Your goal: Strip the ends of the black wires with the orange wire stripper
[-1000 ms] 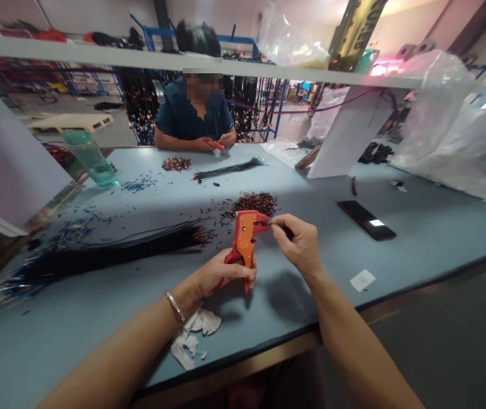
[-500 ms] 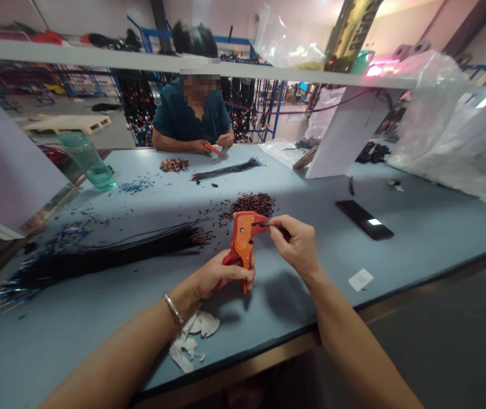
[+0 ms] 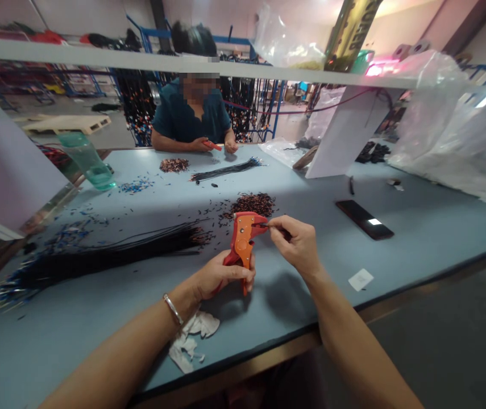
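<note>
My left hand (image 3: 225, 272) is wrapped round the handles of a red and orange wire stripper (image 3: 243, 241), held upright above the table with its jaws facing right. My right hand (image 3: 296, 241) pinches a short dark wire (image 3: 270, 225) at the mouth of the jaws; most of the wire is hidden by the fingers. Just behind the tool lies a pile of short black and copper-coloured offcuts (image 3: 253, 204). To the left stretches a thick bundle of black wires (image 3: 115, 253), with blue and white ends at its far left.
A phone (image 3: 364, 219) and a white paper label (image 3: 361, 279) lie at right. Crumpled tissue (image 3: 194, 335) is near the front edge. A green bottle (image 3: 89, 162) stands back left. Across the table a co-worker (image 3: 194, 116) holds a red tool, behind a smaller wire bundle (image 3: 228, 168).
My hands, the wire stripper and the wire look almost unmoved. Across the table, the co-worker's hand without the tool has shifted slightly to the right and down, away from the red tool.
</note>
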`<state>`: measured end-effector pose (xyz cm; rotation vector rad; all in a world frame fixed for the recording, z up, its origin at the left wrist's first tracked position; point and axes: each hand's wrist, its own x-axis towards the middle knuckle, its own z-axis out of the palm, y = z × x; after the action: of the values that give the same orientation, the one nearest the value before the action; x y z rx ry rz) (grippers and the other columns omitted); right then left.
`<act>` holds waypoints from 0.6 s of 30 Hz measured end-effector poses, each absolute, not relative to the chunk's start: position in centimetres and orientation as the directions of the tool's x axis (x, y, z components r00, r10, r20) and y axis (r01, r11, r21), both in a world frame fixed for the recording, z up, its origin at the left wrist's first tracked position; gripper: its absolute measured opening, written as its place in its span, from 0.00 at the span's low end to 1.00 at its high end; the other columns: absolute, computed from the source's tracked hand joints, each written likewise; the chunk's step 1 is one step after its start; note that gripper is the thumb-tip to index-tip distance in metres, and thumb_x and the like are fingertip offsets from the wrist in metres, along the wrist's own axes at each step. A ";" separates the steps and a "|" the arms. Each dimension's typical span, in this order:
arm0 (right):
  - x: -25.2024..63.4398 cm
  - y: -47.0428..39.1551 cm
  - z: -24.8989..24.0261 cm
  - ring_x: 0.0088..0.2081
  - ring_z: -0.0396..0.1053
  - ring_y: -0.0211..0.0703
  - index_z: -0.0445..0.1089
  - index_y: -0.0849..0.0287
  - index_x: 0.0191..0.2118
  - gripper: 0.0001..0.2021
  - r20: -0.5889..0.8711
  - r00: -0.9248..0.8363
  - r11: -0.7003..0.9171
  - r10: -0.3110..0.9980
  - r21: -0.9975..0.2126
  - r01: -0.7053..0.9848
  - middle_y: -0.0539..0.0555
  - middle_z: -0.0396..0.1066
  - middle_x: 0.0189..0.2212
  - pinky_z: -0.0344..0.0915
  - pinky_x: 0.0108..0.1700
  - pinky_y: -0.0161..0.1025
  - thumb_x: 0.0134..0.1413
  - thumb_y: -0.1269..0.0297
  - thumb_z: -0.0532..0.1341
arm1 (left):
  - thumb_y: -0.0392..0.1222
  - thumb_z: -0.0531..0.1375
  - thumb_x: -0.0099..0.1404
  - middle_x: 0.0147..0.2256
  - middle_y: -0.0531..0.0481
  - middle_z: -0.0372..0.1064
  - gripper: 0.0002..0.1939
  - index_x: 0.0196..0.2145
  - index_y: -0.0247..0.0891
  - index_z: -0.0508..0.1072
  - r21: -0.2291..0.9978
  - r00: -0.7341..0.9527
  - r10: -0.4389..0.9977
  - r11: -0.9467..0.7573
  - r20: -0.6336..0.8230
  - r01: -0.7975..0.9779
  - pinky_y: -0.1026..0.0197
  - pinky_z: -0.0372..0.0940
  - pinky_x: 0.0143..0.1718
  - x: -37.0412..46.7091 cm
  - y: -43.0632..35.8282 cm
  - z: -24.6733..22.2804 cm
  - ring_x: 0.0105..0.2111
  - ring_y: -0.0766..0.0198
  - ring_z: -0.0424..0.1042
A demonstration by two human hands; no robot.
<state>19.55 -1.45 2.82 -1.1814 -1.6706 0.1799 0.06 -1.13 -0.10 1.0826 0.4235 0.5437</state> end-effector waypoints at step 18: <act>19.9 -1.1 2.6 0.21 0.61 0.33 0.73 0.59 0.29 0.08 0.689 -0.019 0.551 0.725 -0.562 0.617 0.51 0.72 0.24 0.59 0.27 0.32 0.53 0.70 0.57 | 0.42 0.64 0.55 0.24 0.53 0.63 0.12 0.31 0.34 0.65 0.909 0.797 0.599 0.373 -0.083 -0.186 0.60 0.64 0.26 0.1 -1.1 -0.1 0.22 0.65 0.67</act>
<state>19.90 -1.10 2.64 -1.1304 -1.7080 0.1245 0.07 -1.13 -0.15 1.0794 0.4392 0.5232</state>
